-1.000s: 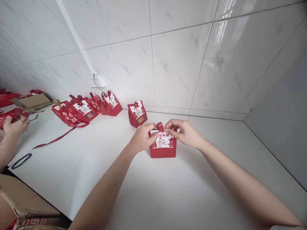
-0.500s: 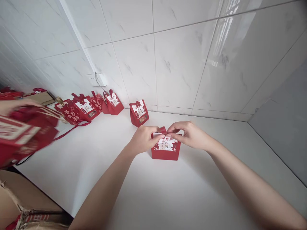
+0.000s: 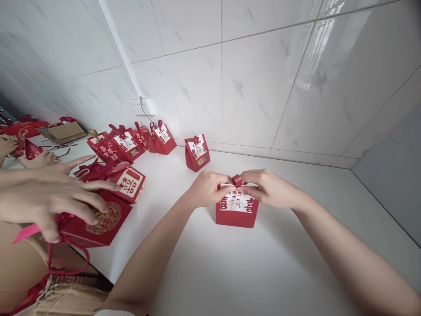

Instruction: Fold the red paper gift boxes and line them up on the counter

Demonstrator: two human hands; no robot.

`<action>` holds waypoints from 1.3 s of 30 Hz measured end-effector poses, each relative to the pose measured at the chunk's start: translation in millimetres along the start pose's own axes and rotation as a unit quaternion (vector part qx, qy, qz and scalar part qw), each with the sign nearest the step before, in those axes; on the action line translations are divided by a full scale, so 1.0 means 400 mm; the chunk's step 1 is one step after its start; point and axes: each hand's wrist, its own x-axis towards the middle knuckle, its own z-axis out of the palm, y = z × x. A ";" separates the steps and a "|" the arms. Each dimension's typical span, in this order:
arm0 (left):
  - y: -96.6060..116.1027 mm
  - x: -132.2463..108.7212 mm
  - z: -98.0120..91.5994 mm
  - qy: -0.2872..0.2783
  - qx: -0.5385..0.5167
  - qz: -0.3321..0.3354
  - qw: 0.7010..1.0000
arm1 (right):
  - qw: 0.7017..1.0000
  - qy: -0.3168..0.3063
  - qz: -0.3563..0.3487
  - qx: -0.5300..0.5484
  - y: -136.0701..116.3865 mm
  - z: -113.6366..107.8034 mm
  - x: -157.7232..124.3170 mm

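Observation:
A red wedding gift box (image 3: 235,218) with a white printed front stands upright on the white table. A short loop of red ribbon (image 3: 237,180) rises from its top edge. My left hand (image 3: 208,188) pinches the left part of that top edge between thumb and fingers. From the other side my right hand (image 3: 268,188) grips the right part, its thumb tip close to my left thumb. The ribbon loop shows between the two hands. My fingers partly hide the upper edge of the box.
A finished-looking red box (image 3: 197,153) stands behind, near the tiled wall. Several red gift boxes (image 3: 126,145) line the wall farther left. A co-worker's hands (image 3: 66,202) hold red boxes (image 3: 98,226) at the table's left edge, above a cardboard carton. Another person's hands (image 3: 39,159) work beyond.
My hands keep their hold on the box top, and the ribbon loop stands a little more open. At left the co-worker's red boxes have come down onto the table edge. The view has shifted slightly left.

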 end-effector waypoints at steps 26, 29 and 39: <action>0.017 0.014 0.060 0.020 -0.176 -0.144 0.974 | 0.951 0.221 0.096 0.192 -0.031 0.036 0.019; 0.012 0.016 0.063 0.027 -0.142 -0.134 0.980 | 0.947 0.238 0.098 0.191 -0.029 0.040 0.020; 0.099 -0.050 -0.063 -0.047 0.080 -0.068 0.993 | 0.978 -0.035 0.151 -0.137 -0.080 -0.037 -0.043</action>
